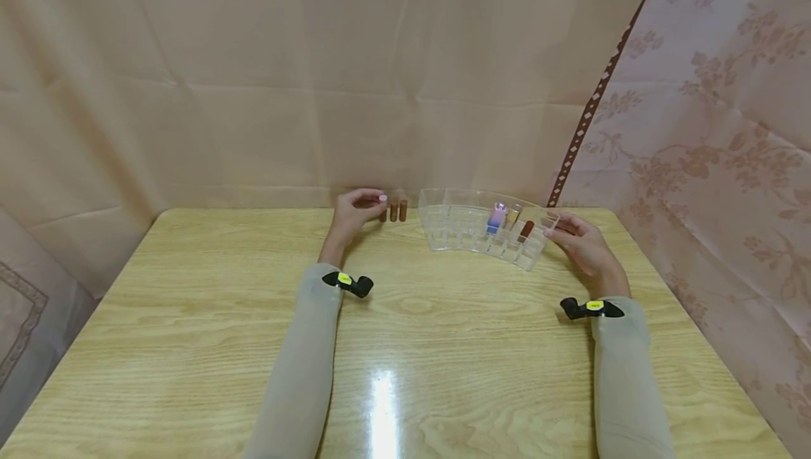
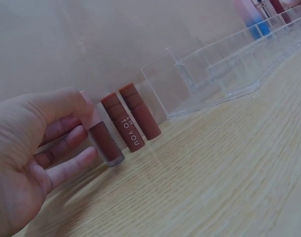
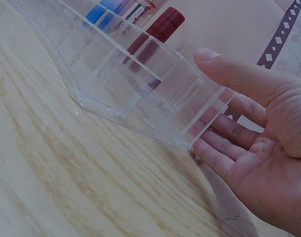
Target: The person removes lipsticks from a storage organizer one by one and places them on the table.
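Observation:
At the back of the table, my left hand (image 1: 351, 216) pinches the pink cap of a lip gloss tube (image 2: 107, 143) between thumb and forefinger. The tube's base stands on or just at the tabletop, and its body is brownish red. Right beside it stand two brown lip tubes (image 2: 124, 126), one lettered "INTO YOU". A clear, curved, stepped organizer (image 1: 446, 230) lies to their right. My right hand (image 1: 586, 244) holds the organizer's right end, thumb at the top edge and fingers at the end wall. A dark red lip tube (image 3: 165, 24) sits in the compartment nearest that hand.
Also in the organizer are a pink-and-blue tube (image 1: 497, 218) and a slim clear tube with a shiny cap (image 1: 514, 215). The wooden table (image 1: 443, 346) ends at a beige curtain (image 1: 285, 93) behind; a flowered curtain (image 1: 728, 128) hangs on the right.

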The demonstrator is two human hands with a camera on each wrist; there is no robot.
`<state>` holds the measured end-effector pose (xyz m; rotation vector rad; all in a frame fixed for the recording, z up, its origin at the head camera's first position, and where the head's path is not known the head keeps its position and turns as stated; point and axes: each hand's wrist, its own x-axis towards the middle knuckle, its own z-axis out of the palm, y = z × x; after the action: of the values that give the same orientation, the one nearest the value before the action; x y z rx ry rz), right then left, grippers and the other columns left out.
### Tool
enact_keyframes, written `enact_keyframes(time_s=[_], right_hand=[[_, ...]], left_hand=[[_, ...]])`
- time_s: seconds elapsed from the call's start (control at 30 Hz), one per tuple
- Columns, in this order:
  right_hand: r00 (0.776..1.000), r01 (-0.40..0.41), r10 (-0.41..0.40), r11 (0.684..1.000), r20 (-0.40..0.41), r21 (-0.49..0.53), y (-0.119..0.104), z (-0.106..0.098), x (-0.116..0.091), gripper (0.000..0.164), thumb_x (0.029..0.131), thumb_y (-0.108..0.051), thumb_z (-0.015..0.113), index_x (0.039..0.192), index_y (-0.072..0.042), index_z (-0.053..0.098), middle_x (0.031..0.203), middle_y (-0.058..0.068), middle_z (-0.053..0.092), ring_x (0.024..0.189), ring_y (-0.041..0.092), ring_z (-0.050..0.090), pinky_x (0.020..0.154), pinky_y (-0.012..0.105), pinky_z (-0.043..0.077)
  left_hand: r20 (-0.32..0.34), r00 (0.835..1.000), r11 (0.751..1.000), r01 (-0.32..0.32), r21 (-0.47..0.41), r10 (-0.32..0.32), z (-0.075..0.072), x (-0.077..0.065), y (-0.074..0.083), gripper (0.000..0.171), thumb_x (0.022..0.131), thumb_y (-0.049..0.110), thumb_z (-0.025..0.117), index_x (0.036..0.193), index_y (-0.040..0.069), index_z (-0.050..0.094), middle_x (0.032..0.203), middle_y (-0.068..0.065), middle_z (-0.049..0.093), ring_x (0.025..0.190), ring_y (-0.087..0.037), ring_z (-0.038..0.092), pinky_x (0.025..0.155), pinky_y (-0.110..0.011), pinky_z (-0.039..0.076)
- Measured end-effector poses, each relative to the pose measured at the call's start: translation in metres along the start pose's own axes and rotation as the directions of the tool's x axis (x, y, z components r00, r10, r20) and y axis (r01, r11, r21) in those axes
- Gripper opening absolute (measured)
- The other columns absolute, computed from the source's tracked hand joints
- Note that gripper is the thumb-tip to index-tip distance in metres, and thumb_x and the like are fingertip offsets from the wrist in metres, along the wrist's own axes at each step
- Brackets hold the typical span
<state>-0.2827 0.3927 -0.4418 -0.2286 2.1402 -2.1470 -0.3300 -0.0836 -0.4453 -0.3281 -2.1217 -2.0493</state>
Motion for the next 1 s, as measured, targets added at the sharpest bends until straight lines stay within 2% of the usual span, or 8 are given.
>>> enact_keyframes(time_s=[0.27,0.53,0.83,1.0], right_hand=[[1.000,0.000,0.000,1.000,0.003,-0.013,0.0008,-0.0010,0.0015,0.058,0.100,-0.004,0.063,0.152,0.002,0.036,0.129,-0.010,0.060,0.117,-0.002,0.060,0.096,0.010,0.050],[1.000,-0.004,0.004,1.000,-0.003,-0.007,0.0009,-0.0001,0.0023,0.055,0.100,-0.003,0.063,0.150,0.000,0.039,0.128,-0.009,0.060,0.115,-0.002,0.061,0.095,0.011,0.051],[1.000,-0.004,0.004,1.000,0.002,-0.014,-0.0012,-0.0003,0.0005,0.060,0.100,-0.004,0.063,0.152,0.003,0.035,0.126,-0.010,0.061,0.114,-0.003,0.062,0.095,0.010,0.050],[1.000,0.000,0.000,1.000,0.010,-0.017,-0.0012,-0.0001,0.0006,0.058,0.100,-0.003,0.063,0.151,0.003,0.035,0.128,-0.009,0.061,0.114,-0.003,0.062,0.095,0.010,0.051]], left_hand=[[0.000,1.000,1.000,-0.006,-0.010,0.006,-0.0006,0.0010,-0.0029,0.031,0.086,-0.001,0.079,0.115,-0.011,0.070,0.110,-0.028,0.070,0.085,-0.007,0.065,0.078,-0.015,0.054],[-0.003,1.000,1.000,0.008,-0.007,-0.008,-0.0011,0.0023,-0.0045,0.030,0.086,0.000,0.079,0.114,-0.009,0.070,0.098,-0.010,0.073,0.085,-0.007,0.067,0.079,-0.016,0.056],[-0.007,1.000,1.000,-0.005,-0.020,0.004,-0.0003,0.0023,-0.0020,0.032,0.086,0.000,0.079,0.115,-0.010,0.070,0.099,-0.011,0.071,0.086,-0.007,0.066,0.078,-0.015,0.056],[-0.027,1.000,0.999,0.001,-0.040,-0.002,0.0000,0.0018,-0.0006,0.033,0.088,0.002,0.078,0.117,-0.010,0.069,0.095,-0.002,0.070,0.086,-0.007,0.065,0.075,-0.015,0.056]])
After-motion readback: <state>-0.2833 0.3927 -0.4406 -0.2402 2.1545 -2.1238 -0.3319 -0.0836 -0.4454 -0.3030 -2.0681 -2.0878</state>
